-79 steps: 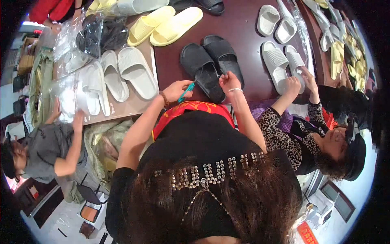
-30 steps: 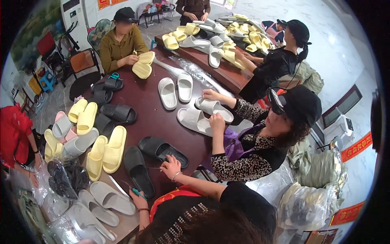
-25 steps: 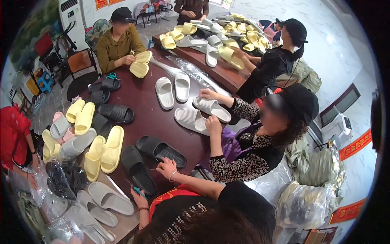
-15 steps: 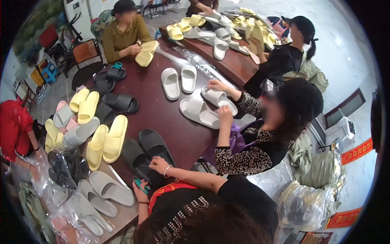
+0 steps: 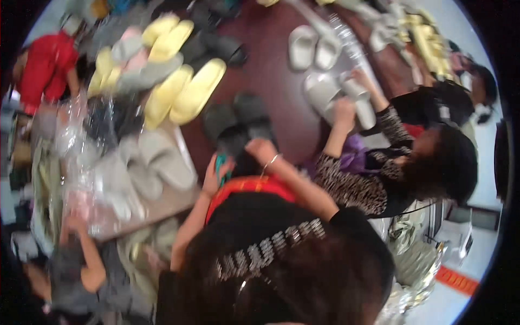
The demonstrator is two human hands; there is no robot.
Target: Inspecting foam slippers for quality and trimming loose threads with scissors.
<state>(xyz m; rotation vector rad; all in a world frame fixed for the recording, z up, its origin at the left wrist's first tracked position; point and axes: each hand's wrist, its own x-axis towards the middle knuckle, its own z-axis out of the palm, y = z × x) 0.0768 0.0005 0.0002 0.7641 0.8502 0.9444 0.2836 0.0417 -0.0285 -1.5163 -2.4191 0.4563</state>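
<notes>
Brought together since, black slippers lie on the maroon table amid co-workers, left grip clasping scissors, right grip unclear.

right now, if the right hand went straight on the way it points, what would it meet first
Most likely the black slippers just ahead of the right hand; blur hides whether it touches them.

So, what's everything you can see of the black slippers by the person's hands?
The black slippers have broad front straps and look like rubber or foam, though blur hides the texture. They lie side by side on the dark red-brown table, straps at the far end. The right hand is over their nearer part, apparently touching; whether the left hand, holding teal scissors, touches them is unclear.
</notes>
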